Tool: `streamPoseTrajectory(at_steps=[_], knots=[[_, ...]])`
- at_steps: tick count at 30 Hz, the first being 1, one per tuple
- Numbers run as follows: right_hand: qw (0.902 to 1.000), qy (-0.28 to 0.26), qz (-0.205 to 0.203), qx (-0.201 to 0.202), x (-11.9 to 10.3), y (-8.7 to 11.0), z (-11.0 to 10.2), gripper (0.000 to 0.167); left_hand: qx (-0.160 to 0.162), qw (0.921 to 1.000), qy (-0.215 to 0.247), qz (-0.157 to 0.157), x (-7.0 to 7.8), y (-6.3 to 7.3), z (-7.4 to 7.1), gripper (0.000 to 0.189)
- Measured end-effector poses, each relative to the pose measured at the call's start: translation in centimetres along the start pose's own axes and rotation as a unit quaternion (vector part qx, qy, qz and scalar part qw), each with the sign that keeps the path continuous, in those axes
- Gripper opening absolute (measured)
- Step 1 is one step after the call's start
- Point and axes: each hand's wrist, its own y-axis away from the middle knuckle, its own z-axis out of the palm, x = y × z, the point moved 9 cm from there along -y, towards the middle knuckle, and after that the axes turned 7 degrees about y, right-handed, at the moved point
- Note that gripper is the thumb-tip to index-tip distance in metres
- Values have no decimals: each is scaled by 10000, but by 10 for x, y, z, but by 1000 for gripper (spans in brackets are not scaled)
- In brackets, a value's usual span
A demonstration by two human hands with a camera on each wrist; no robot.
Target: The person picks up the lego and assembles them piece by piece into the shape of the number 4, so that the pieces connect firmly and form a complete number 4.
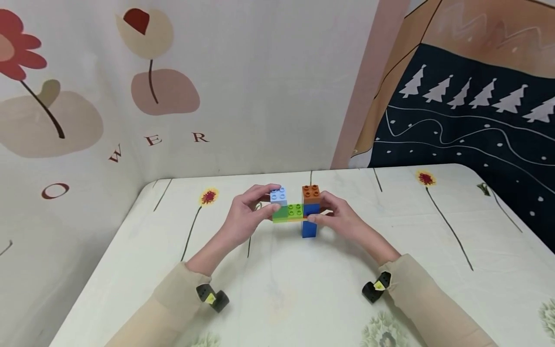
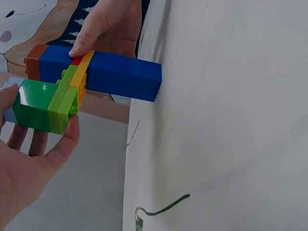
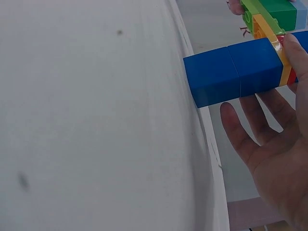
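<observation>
Both hands hold one structure of toy building bricks above the middle of the table. Its upright column has blue bricks [image 1: 309,230] below, a yellow plate [image 2: 84,66] and a red plate [image 2: 76,61] midway, then blue again and a brown brick [image 1: 310,193] on top. A lime plate [image 1: 295,212] reaches left from it, carrying a green brick [image 2: 36,100] capped by a light blue brick [image 1: 278,196]. My left hand [image 1: 243,217] grips that left stack. With thumb and fingers, my right hand [image 1: 344,219] pinches the column near the red plate. Whether the column's foot touches the table cannot be told.
A pale cloth with printed flowers covers the table [image 1: 277,289]. Close behind its far edge hangs a white printed curtain [image 1: 269,86], with a dark tree-patterned cloth [image 1: 459,115] at the right. Each sleeve cuff bears a small black camera [image 1: 212,298].
</observation>
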Motion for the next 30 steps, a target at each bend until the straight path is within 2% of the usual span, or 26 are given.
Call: streamPoseTrajectory(at_steps=[9,14,21,30], knots=[[9999,-7,103,-8,2,1,0,40,-86,9993,-330,136,3,-1,1,42],[10000,-18,85,-10,2,1,0,39,-163,9990,-363,194,5,-3,1,42],[10000,25,47,22,2,1,-1,39,-288,9993,-208,-62,-1,-3,1,43],[9999,35,120,8,0,2,0,39,-371,9984,-364,-224,1,-1,1,46]])
